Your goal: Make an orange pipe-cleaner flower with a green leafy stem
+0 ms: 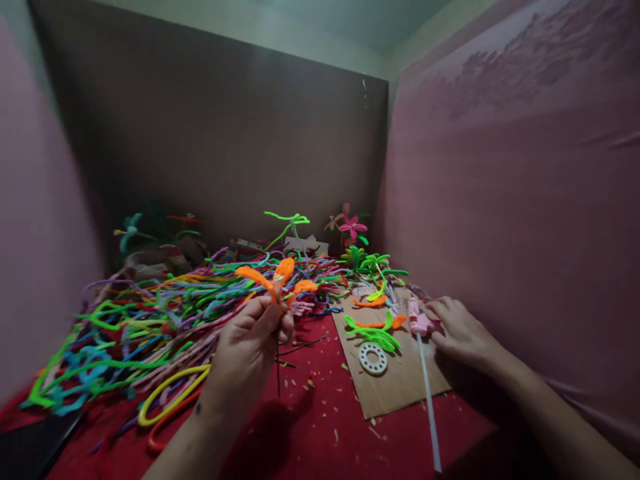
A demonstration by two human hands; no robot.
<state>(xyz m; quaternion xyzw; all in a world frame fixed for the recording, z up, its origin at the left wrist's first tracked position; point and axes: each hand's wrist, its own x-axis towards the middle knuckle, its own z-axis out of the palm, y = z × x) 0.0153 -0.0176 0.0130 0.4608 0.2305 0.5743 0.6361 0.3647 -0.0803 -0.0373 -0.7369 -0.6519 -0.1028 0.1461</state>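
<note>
My left hand (255, 343) pinches an orange pipe-cleaner flower (260, 277) upright in front of me, its petals spread at the top and a thin dark stem (279, 373) hanging below the fingers. A pale blob shows at the flower's middle. To the right, my right hand (460, 333) is closed around the handle of a pink glue gun (419, 320) that rests on a cardboard sheet (395, 397). A long translucent glue stick (429, 407) sticks out of the gun toward me. Loose green pipe-cleaner pieces (375, 333) and an orange piece (370, 302) lie beside the gun.
A large heap of coloured pipe cleaners (185, 313) covers the left and back of the red cloth (320, 433). On the cardboard lies a white ring with holes (373, 375). Finished-looking flowers, one pink (353, 227), stand at the back. Pink fabric (510, 200) hangs on the right.
</note>
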